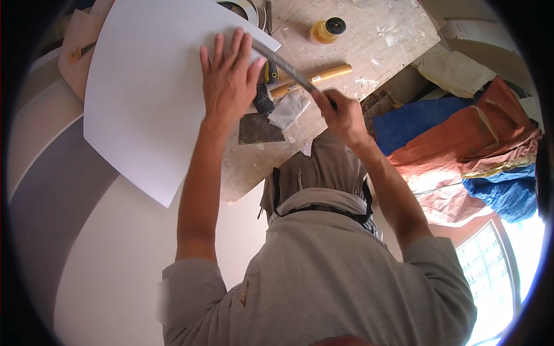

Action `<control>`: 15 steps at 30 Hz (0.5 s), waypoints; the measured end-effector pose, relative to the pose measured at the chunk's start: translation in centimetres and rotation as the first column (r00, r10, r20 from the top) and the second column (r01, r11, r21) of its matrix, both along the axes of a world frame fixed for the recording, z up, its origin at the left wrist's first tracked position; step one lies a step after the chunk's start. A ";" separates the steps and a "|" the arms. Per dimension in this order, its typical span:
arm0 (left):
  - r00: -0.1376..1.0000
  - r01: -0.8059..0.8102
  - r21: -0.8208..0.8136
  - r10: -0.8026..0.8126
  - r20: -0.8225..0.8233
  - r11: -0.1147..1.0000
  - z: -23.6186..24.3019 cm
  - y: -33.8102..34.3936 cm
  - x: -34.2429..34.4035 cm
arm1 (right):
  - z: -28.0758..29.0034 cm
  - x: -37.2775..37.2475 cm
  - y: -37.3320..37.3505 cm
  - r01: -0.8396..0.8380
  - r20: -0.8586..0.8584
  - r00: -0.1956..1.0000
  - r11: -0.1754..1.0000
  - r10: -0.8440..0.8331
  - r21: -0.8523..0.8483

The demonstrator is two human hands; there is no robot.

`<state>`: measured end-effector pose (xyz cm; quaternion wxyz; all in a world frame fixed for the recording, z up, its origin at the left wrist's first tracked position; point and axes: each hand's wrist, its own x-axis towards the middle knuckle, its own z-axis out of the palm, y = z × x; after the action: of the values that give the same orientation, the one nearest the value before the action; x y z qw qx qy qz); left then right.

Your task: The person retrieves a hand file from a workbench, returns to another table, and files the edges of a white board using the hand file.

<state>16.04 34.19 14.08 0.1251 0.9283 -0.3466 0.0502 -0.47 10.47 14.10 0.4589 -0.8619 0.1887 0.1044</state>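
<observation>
From here I see the left hand (pixel 228 75) pressed flat on the white board (pixel 147 86), fingers slightly spread, gripping nothing. The right hand (pixel 344 118) is closed round one end of a file (pixel 287 67); the other end meets the board's edge, just beside the left fingertips. Between the hands, on the bench (pixel 378 43), lie a rag (pixel 288 111) and a dark plate (pixel 261 128). Past the right hand are a yellow rod (pixel 333 73) and, farther off, a jar (pixel 323 32). Orange cloth (pixel 444 135) heaps to its right.

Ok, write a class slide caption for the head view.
Left hand resting on a white panel, right hand holding a long grey tool at its edge.
</observation>
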 end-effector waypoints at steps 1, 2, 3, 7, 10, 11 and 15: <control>1.000 -0.002 -0.012 0.001 -0.027 1.000 0.1 0.3 -1.5 | 0.6 -1.2 0.4 0.038 -0.055 0.998 0.998 -0.035 0.058; 0.998 -0.004 -0.023 0.002 -0.055 1.000 0.2 0.4 -2.5 | 1.0 -2.1 0.6 0.079 -0.113 0.991 0.990 -0.066 0.115; 0.999 0.000 -0.022 -0.001 -0.050 1.000 0.2 0.5 -2.9 | 1.2 -2.4 0.7 0.073 -0.108 0.992 0.994 -0.063 0.087; 1.000 -0.005 -0.036 0.005 -0.006 0.999 -0.6 -0.3 0.1 | -0.3 0.5 0.4 0.074 -0.028 0.997 0.995 -0.072 0.068; 0.999 -0.006 -0.088 0.010 0.042 0.996 -0.7 -1.9 5.1 | -2.0 5.0 -0.7 0.034 0.141 0.990 0.996 -0.023 -0.080; 0.999 -0.014 -0.008 0.014 0.041 1.000 -0.7 -2.1 6.6 | -2.0 6.6 -0.9 0.054 0.174 0.984 0.996 -0.040 -0.074; 0.998 -0.019 -0.007 0.018 -0.068 1.000 2.5 -2.5 7.1 | -0.4 6.8 -0.8 0.079 0.184 0.980 0.997 -0.074 -0.021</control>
<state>23.18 31.73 16.60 0.1400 0.9321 -0.3335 0.0212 6.34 9.70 13.67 0.4656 -0.8665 0.1800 0.0043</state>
